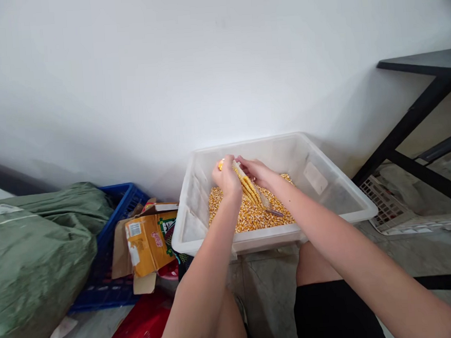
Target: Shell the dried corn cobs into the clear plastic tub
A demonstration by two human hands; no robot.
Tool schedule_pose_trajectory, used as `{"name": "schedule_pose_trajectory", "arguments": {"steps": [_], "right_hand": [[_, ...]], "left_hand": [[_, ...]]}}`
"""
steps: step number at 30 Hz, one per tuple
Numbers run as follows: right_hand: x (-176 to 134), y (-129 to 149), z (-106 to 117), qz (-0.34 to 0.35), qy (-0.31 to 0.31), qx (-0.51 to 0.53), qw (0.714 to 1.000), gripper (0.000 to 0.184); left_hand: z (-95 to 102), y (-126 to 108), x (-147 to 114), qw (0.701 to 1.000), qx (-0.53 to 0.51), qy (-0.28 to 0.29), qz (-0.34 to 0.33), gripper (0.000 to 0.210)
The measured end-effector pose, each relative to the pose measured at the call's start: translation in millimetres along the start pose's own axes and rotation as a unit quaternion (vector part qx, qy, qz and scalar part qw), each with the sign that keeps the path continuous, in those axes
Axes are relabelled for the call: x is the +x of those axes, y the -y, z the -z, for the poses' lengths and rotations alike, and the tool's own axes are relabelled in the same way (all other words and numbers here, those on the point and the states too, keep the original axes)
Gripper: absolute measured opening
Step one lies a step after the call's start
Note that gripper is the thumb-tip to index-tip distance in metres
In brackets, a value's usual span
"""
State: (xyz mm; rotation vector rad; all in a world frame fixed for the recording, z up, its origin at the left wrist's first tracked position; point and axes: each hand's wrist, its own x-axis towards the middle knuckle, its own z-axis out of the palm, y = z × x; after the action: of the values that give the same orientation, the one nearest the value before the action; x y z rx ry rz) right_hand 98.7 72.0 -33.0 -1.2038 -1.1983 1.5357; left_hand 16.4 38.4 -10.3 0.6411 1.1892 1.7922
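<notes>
An ear of dried corn (249, 187) is held tilted over a translucent plastic tub (336, 182). Rows of yellow kernels cover part of it, and a pale strip along one side looks bare. My left hand (228, 177) is wrapped round its upper end. At the ear's right side, the curled fingers of my right hand (257, 170) press against it, partly hidden. Loose corn kernels (248, 223) cover the tub's bottom beneath both hands. A thin dark tool-like piece (275, 213) lies on the kernels by the ear's lower end; its kind is unclear.
To the left are a blue crate (102, 280), a green sack (38, 254), a torn orange carton (148, 244) and a red bag (138, 327). On the right stand a black-framed table (403, 125) and a white basket (390, 204). A white wall (202, 62) rises behind the tub.
</notes>
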Motion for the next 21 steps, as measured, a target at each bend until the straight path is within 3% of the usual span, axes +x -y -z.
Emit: {"name": "schedule_pose_trajectory", "arguments": {"steps": [4,6,10,15,21], "right_hand": [[4.3,-2.3,14.2,0.048,-0.096,-0.204,0.973,0.039],[4.0,-0.6,15.9,0.097,-0.134,-0.228,0.96,0.038],[-6.8,6.9,2.4,0.086,-0.071,-0.216,0.97,0.059],[-21.9,12.5,-20.5,0.058,-0.032,-0.337,0.939,0.092],[-19.2,9.7,-21.9,0.04,-0.023,-0.312,0.949,0.104]], "left_hand": [[6.4,-8.8,11.9,0.998,-0.045,-0.042,-0.02,0.021],[9.0,-10.6,15.3,0.997,-0.037,-0.057,-0.027,0.024],[8.5,-6.7,16.1,0.997,-0.039,-0.07,-0.008,0.029],[3.2,-0.2,13.7,0.995,-0.01,-0.094,-0.022,0.035],[3.8,-0.1,12.4,0.992,0.039,-0.063,-0.106,0.055]]}}
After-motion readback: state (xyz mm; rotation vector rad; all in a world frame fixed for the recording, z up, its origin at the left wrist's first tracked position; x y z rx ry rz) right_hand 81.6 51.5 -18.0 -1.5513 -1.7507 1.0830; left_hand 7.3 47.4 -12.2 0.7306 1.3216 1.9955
